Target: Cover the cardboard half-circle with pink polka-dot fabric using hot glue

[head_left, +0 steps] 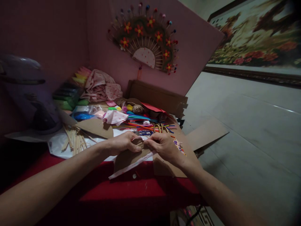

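A brown cardboard piece [128, 159] with a curved outline is held up over the front of the table. Pale pink fabric [131, 167] runs as a narrow strip along its lower edge, and a bit of it shows at the top edge. My left hand [123, 144] grips the cardboard, thumb on the near face. At its upper right edge, my right hand [162, 147] is closed in a pinch on the fabric edging; the fingertips partly hide it. Gold-handled scissors [161, 128] lie just behind my right hand.
Wooden sticks [74, 139] and a cardboard half-disc [97, 127] lie to the left. Behind are coloured pipe cleaners [141, 117], a twine ball [137, 109] and crumpled pink cloth [101, 86]. A decorated fan [145, 40] hangs on a pink board. A purple container [30, 94] stands at left.
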Demonstrator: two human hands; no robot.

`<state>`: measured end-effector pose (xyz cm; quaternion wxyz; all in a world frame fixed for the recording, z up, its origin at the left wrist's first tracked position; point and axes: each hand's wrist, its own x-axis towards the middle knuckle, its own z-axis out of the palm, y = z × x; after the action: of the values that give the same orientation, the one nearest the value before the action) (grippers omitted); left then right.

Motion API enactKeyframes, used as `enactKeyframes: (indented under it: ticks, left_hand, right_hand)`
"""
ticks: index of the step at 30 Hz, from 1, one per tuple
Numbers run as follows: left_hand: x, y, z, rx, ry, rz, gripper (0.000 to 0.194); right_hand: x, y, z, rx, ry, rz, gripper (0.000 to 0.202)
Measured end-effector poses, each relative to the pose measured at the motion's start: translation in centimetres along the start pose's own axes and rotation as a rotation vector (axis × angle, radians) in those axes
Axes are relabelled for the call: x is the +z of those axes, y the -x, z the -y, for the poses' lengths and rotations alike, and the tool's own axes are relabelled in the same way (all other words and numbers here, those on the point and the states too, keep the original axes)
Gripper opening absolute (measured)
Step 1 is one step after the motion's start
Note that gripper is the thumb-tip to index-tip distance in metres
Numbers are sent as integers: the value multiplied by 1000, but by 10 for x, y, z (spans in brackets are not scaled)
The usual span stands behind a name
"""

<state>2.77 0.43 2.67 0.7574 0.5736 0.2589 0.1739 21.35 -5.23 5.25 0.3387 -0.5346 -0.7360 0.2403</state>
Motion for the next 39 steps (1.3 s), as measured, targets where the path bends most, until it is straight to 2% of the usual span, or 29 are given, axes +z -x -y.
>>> enactKeyframes:
  ticks: [3, 5, 7, 10, 13, 15, 19, 23, 26, 31, 39]
  left_hand:
    - [0, -2, 3, -21, 14, -35, 21]
    - [0, -4, 3, -34, 31, -36, 19]
    - [-1, -4, 3, -35, 57, -32, 19]
    - [-2, -4, 1, -18, 85, -20, 24]
    - [-3, -4, 0, -1, 48, -34, 20]
    - [-3, -4, 1, 7, 11, -51, 18]
    - [-2, -3, 1, 21, 6, -56, 18]
    - [-1, -4, 0, 41, 60, -53, 24]
    - [-2, -5, -2, 68, 98, -76, 29]
    - [-6, -5, -4, 86, 118, -146, 35]
    - [-6, -5, -3, 90, 146, -142, 36]
  right_hand:
    - [3, 1, -1, -118, 201, -56, 26]
    - [1, 1, -2, -116, 194, -39, 25]
    - [-2, 0, -5, -40, 60, 2, 34]
    - [-6, -1, -9, 152, -211, 91, 50]
    - [-5, -1, -9, 287, -356, 123, 48]
    - [-3, -1, -7, 321, -387, 125, 43]
    - [-1, -3, -3, 310, -390, 68, 42]
    - [-5, -3, -8, 281, -448, 63, 55]
    - [-8, -1, -14, 318, -537, 45, 60]
    - [-7, 5, -13, 373, -597, -3, 54]
    - [-3, 6, -7, 284, -504, -24, 43]
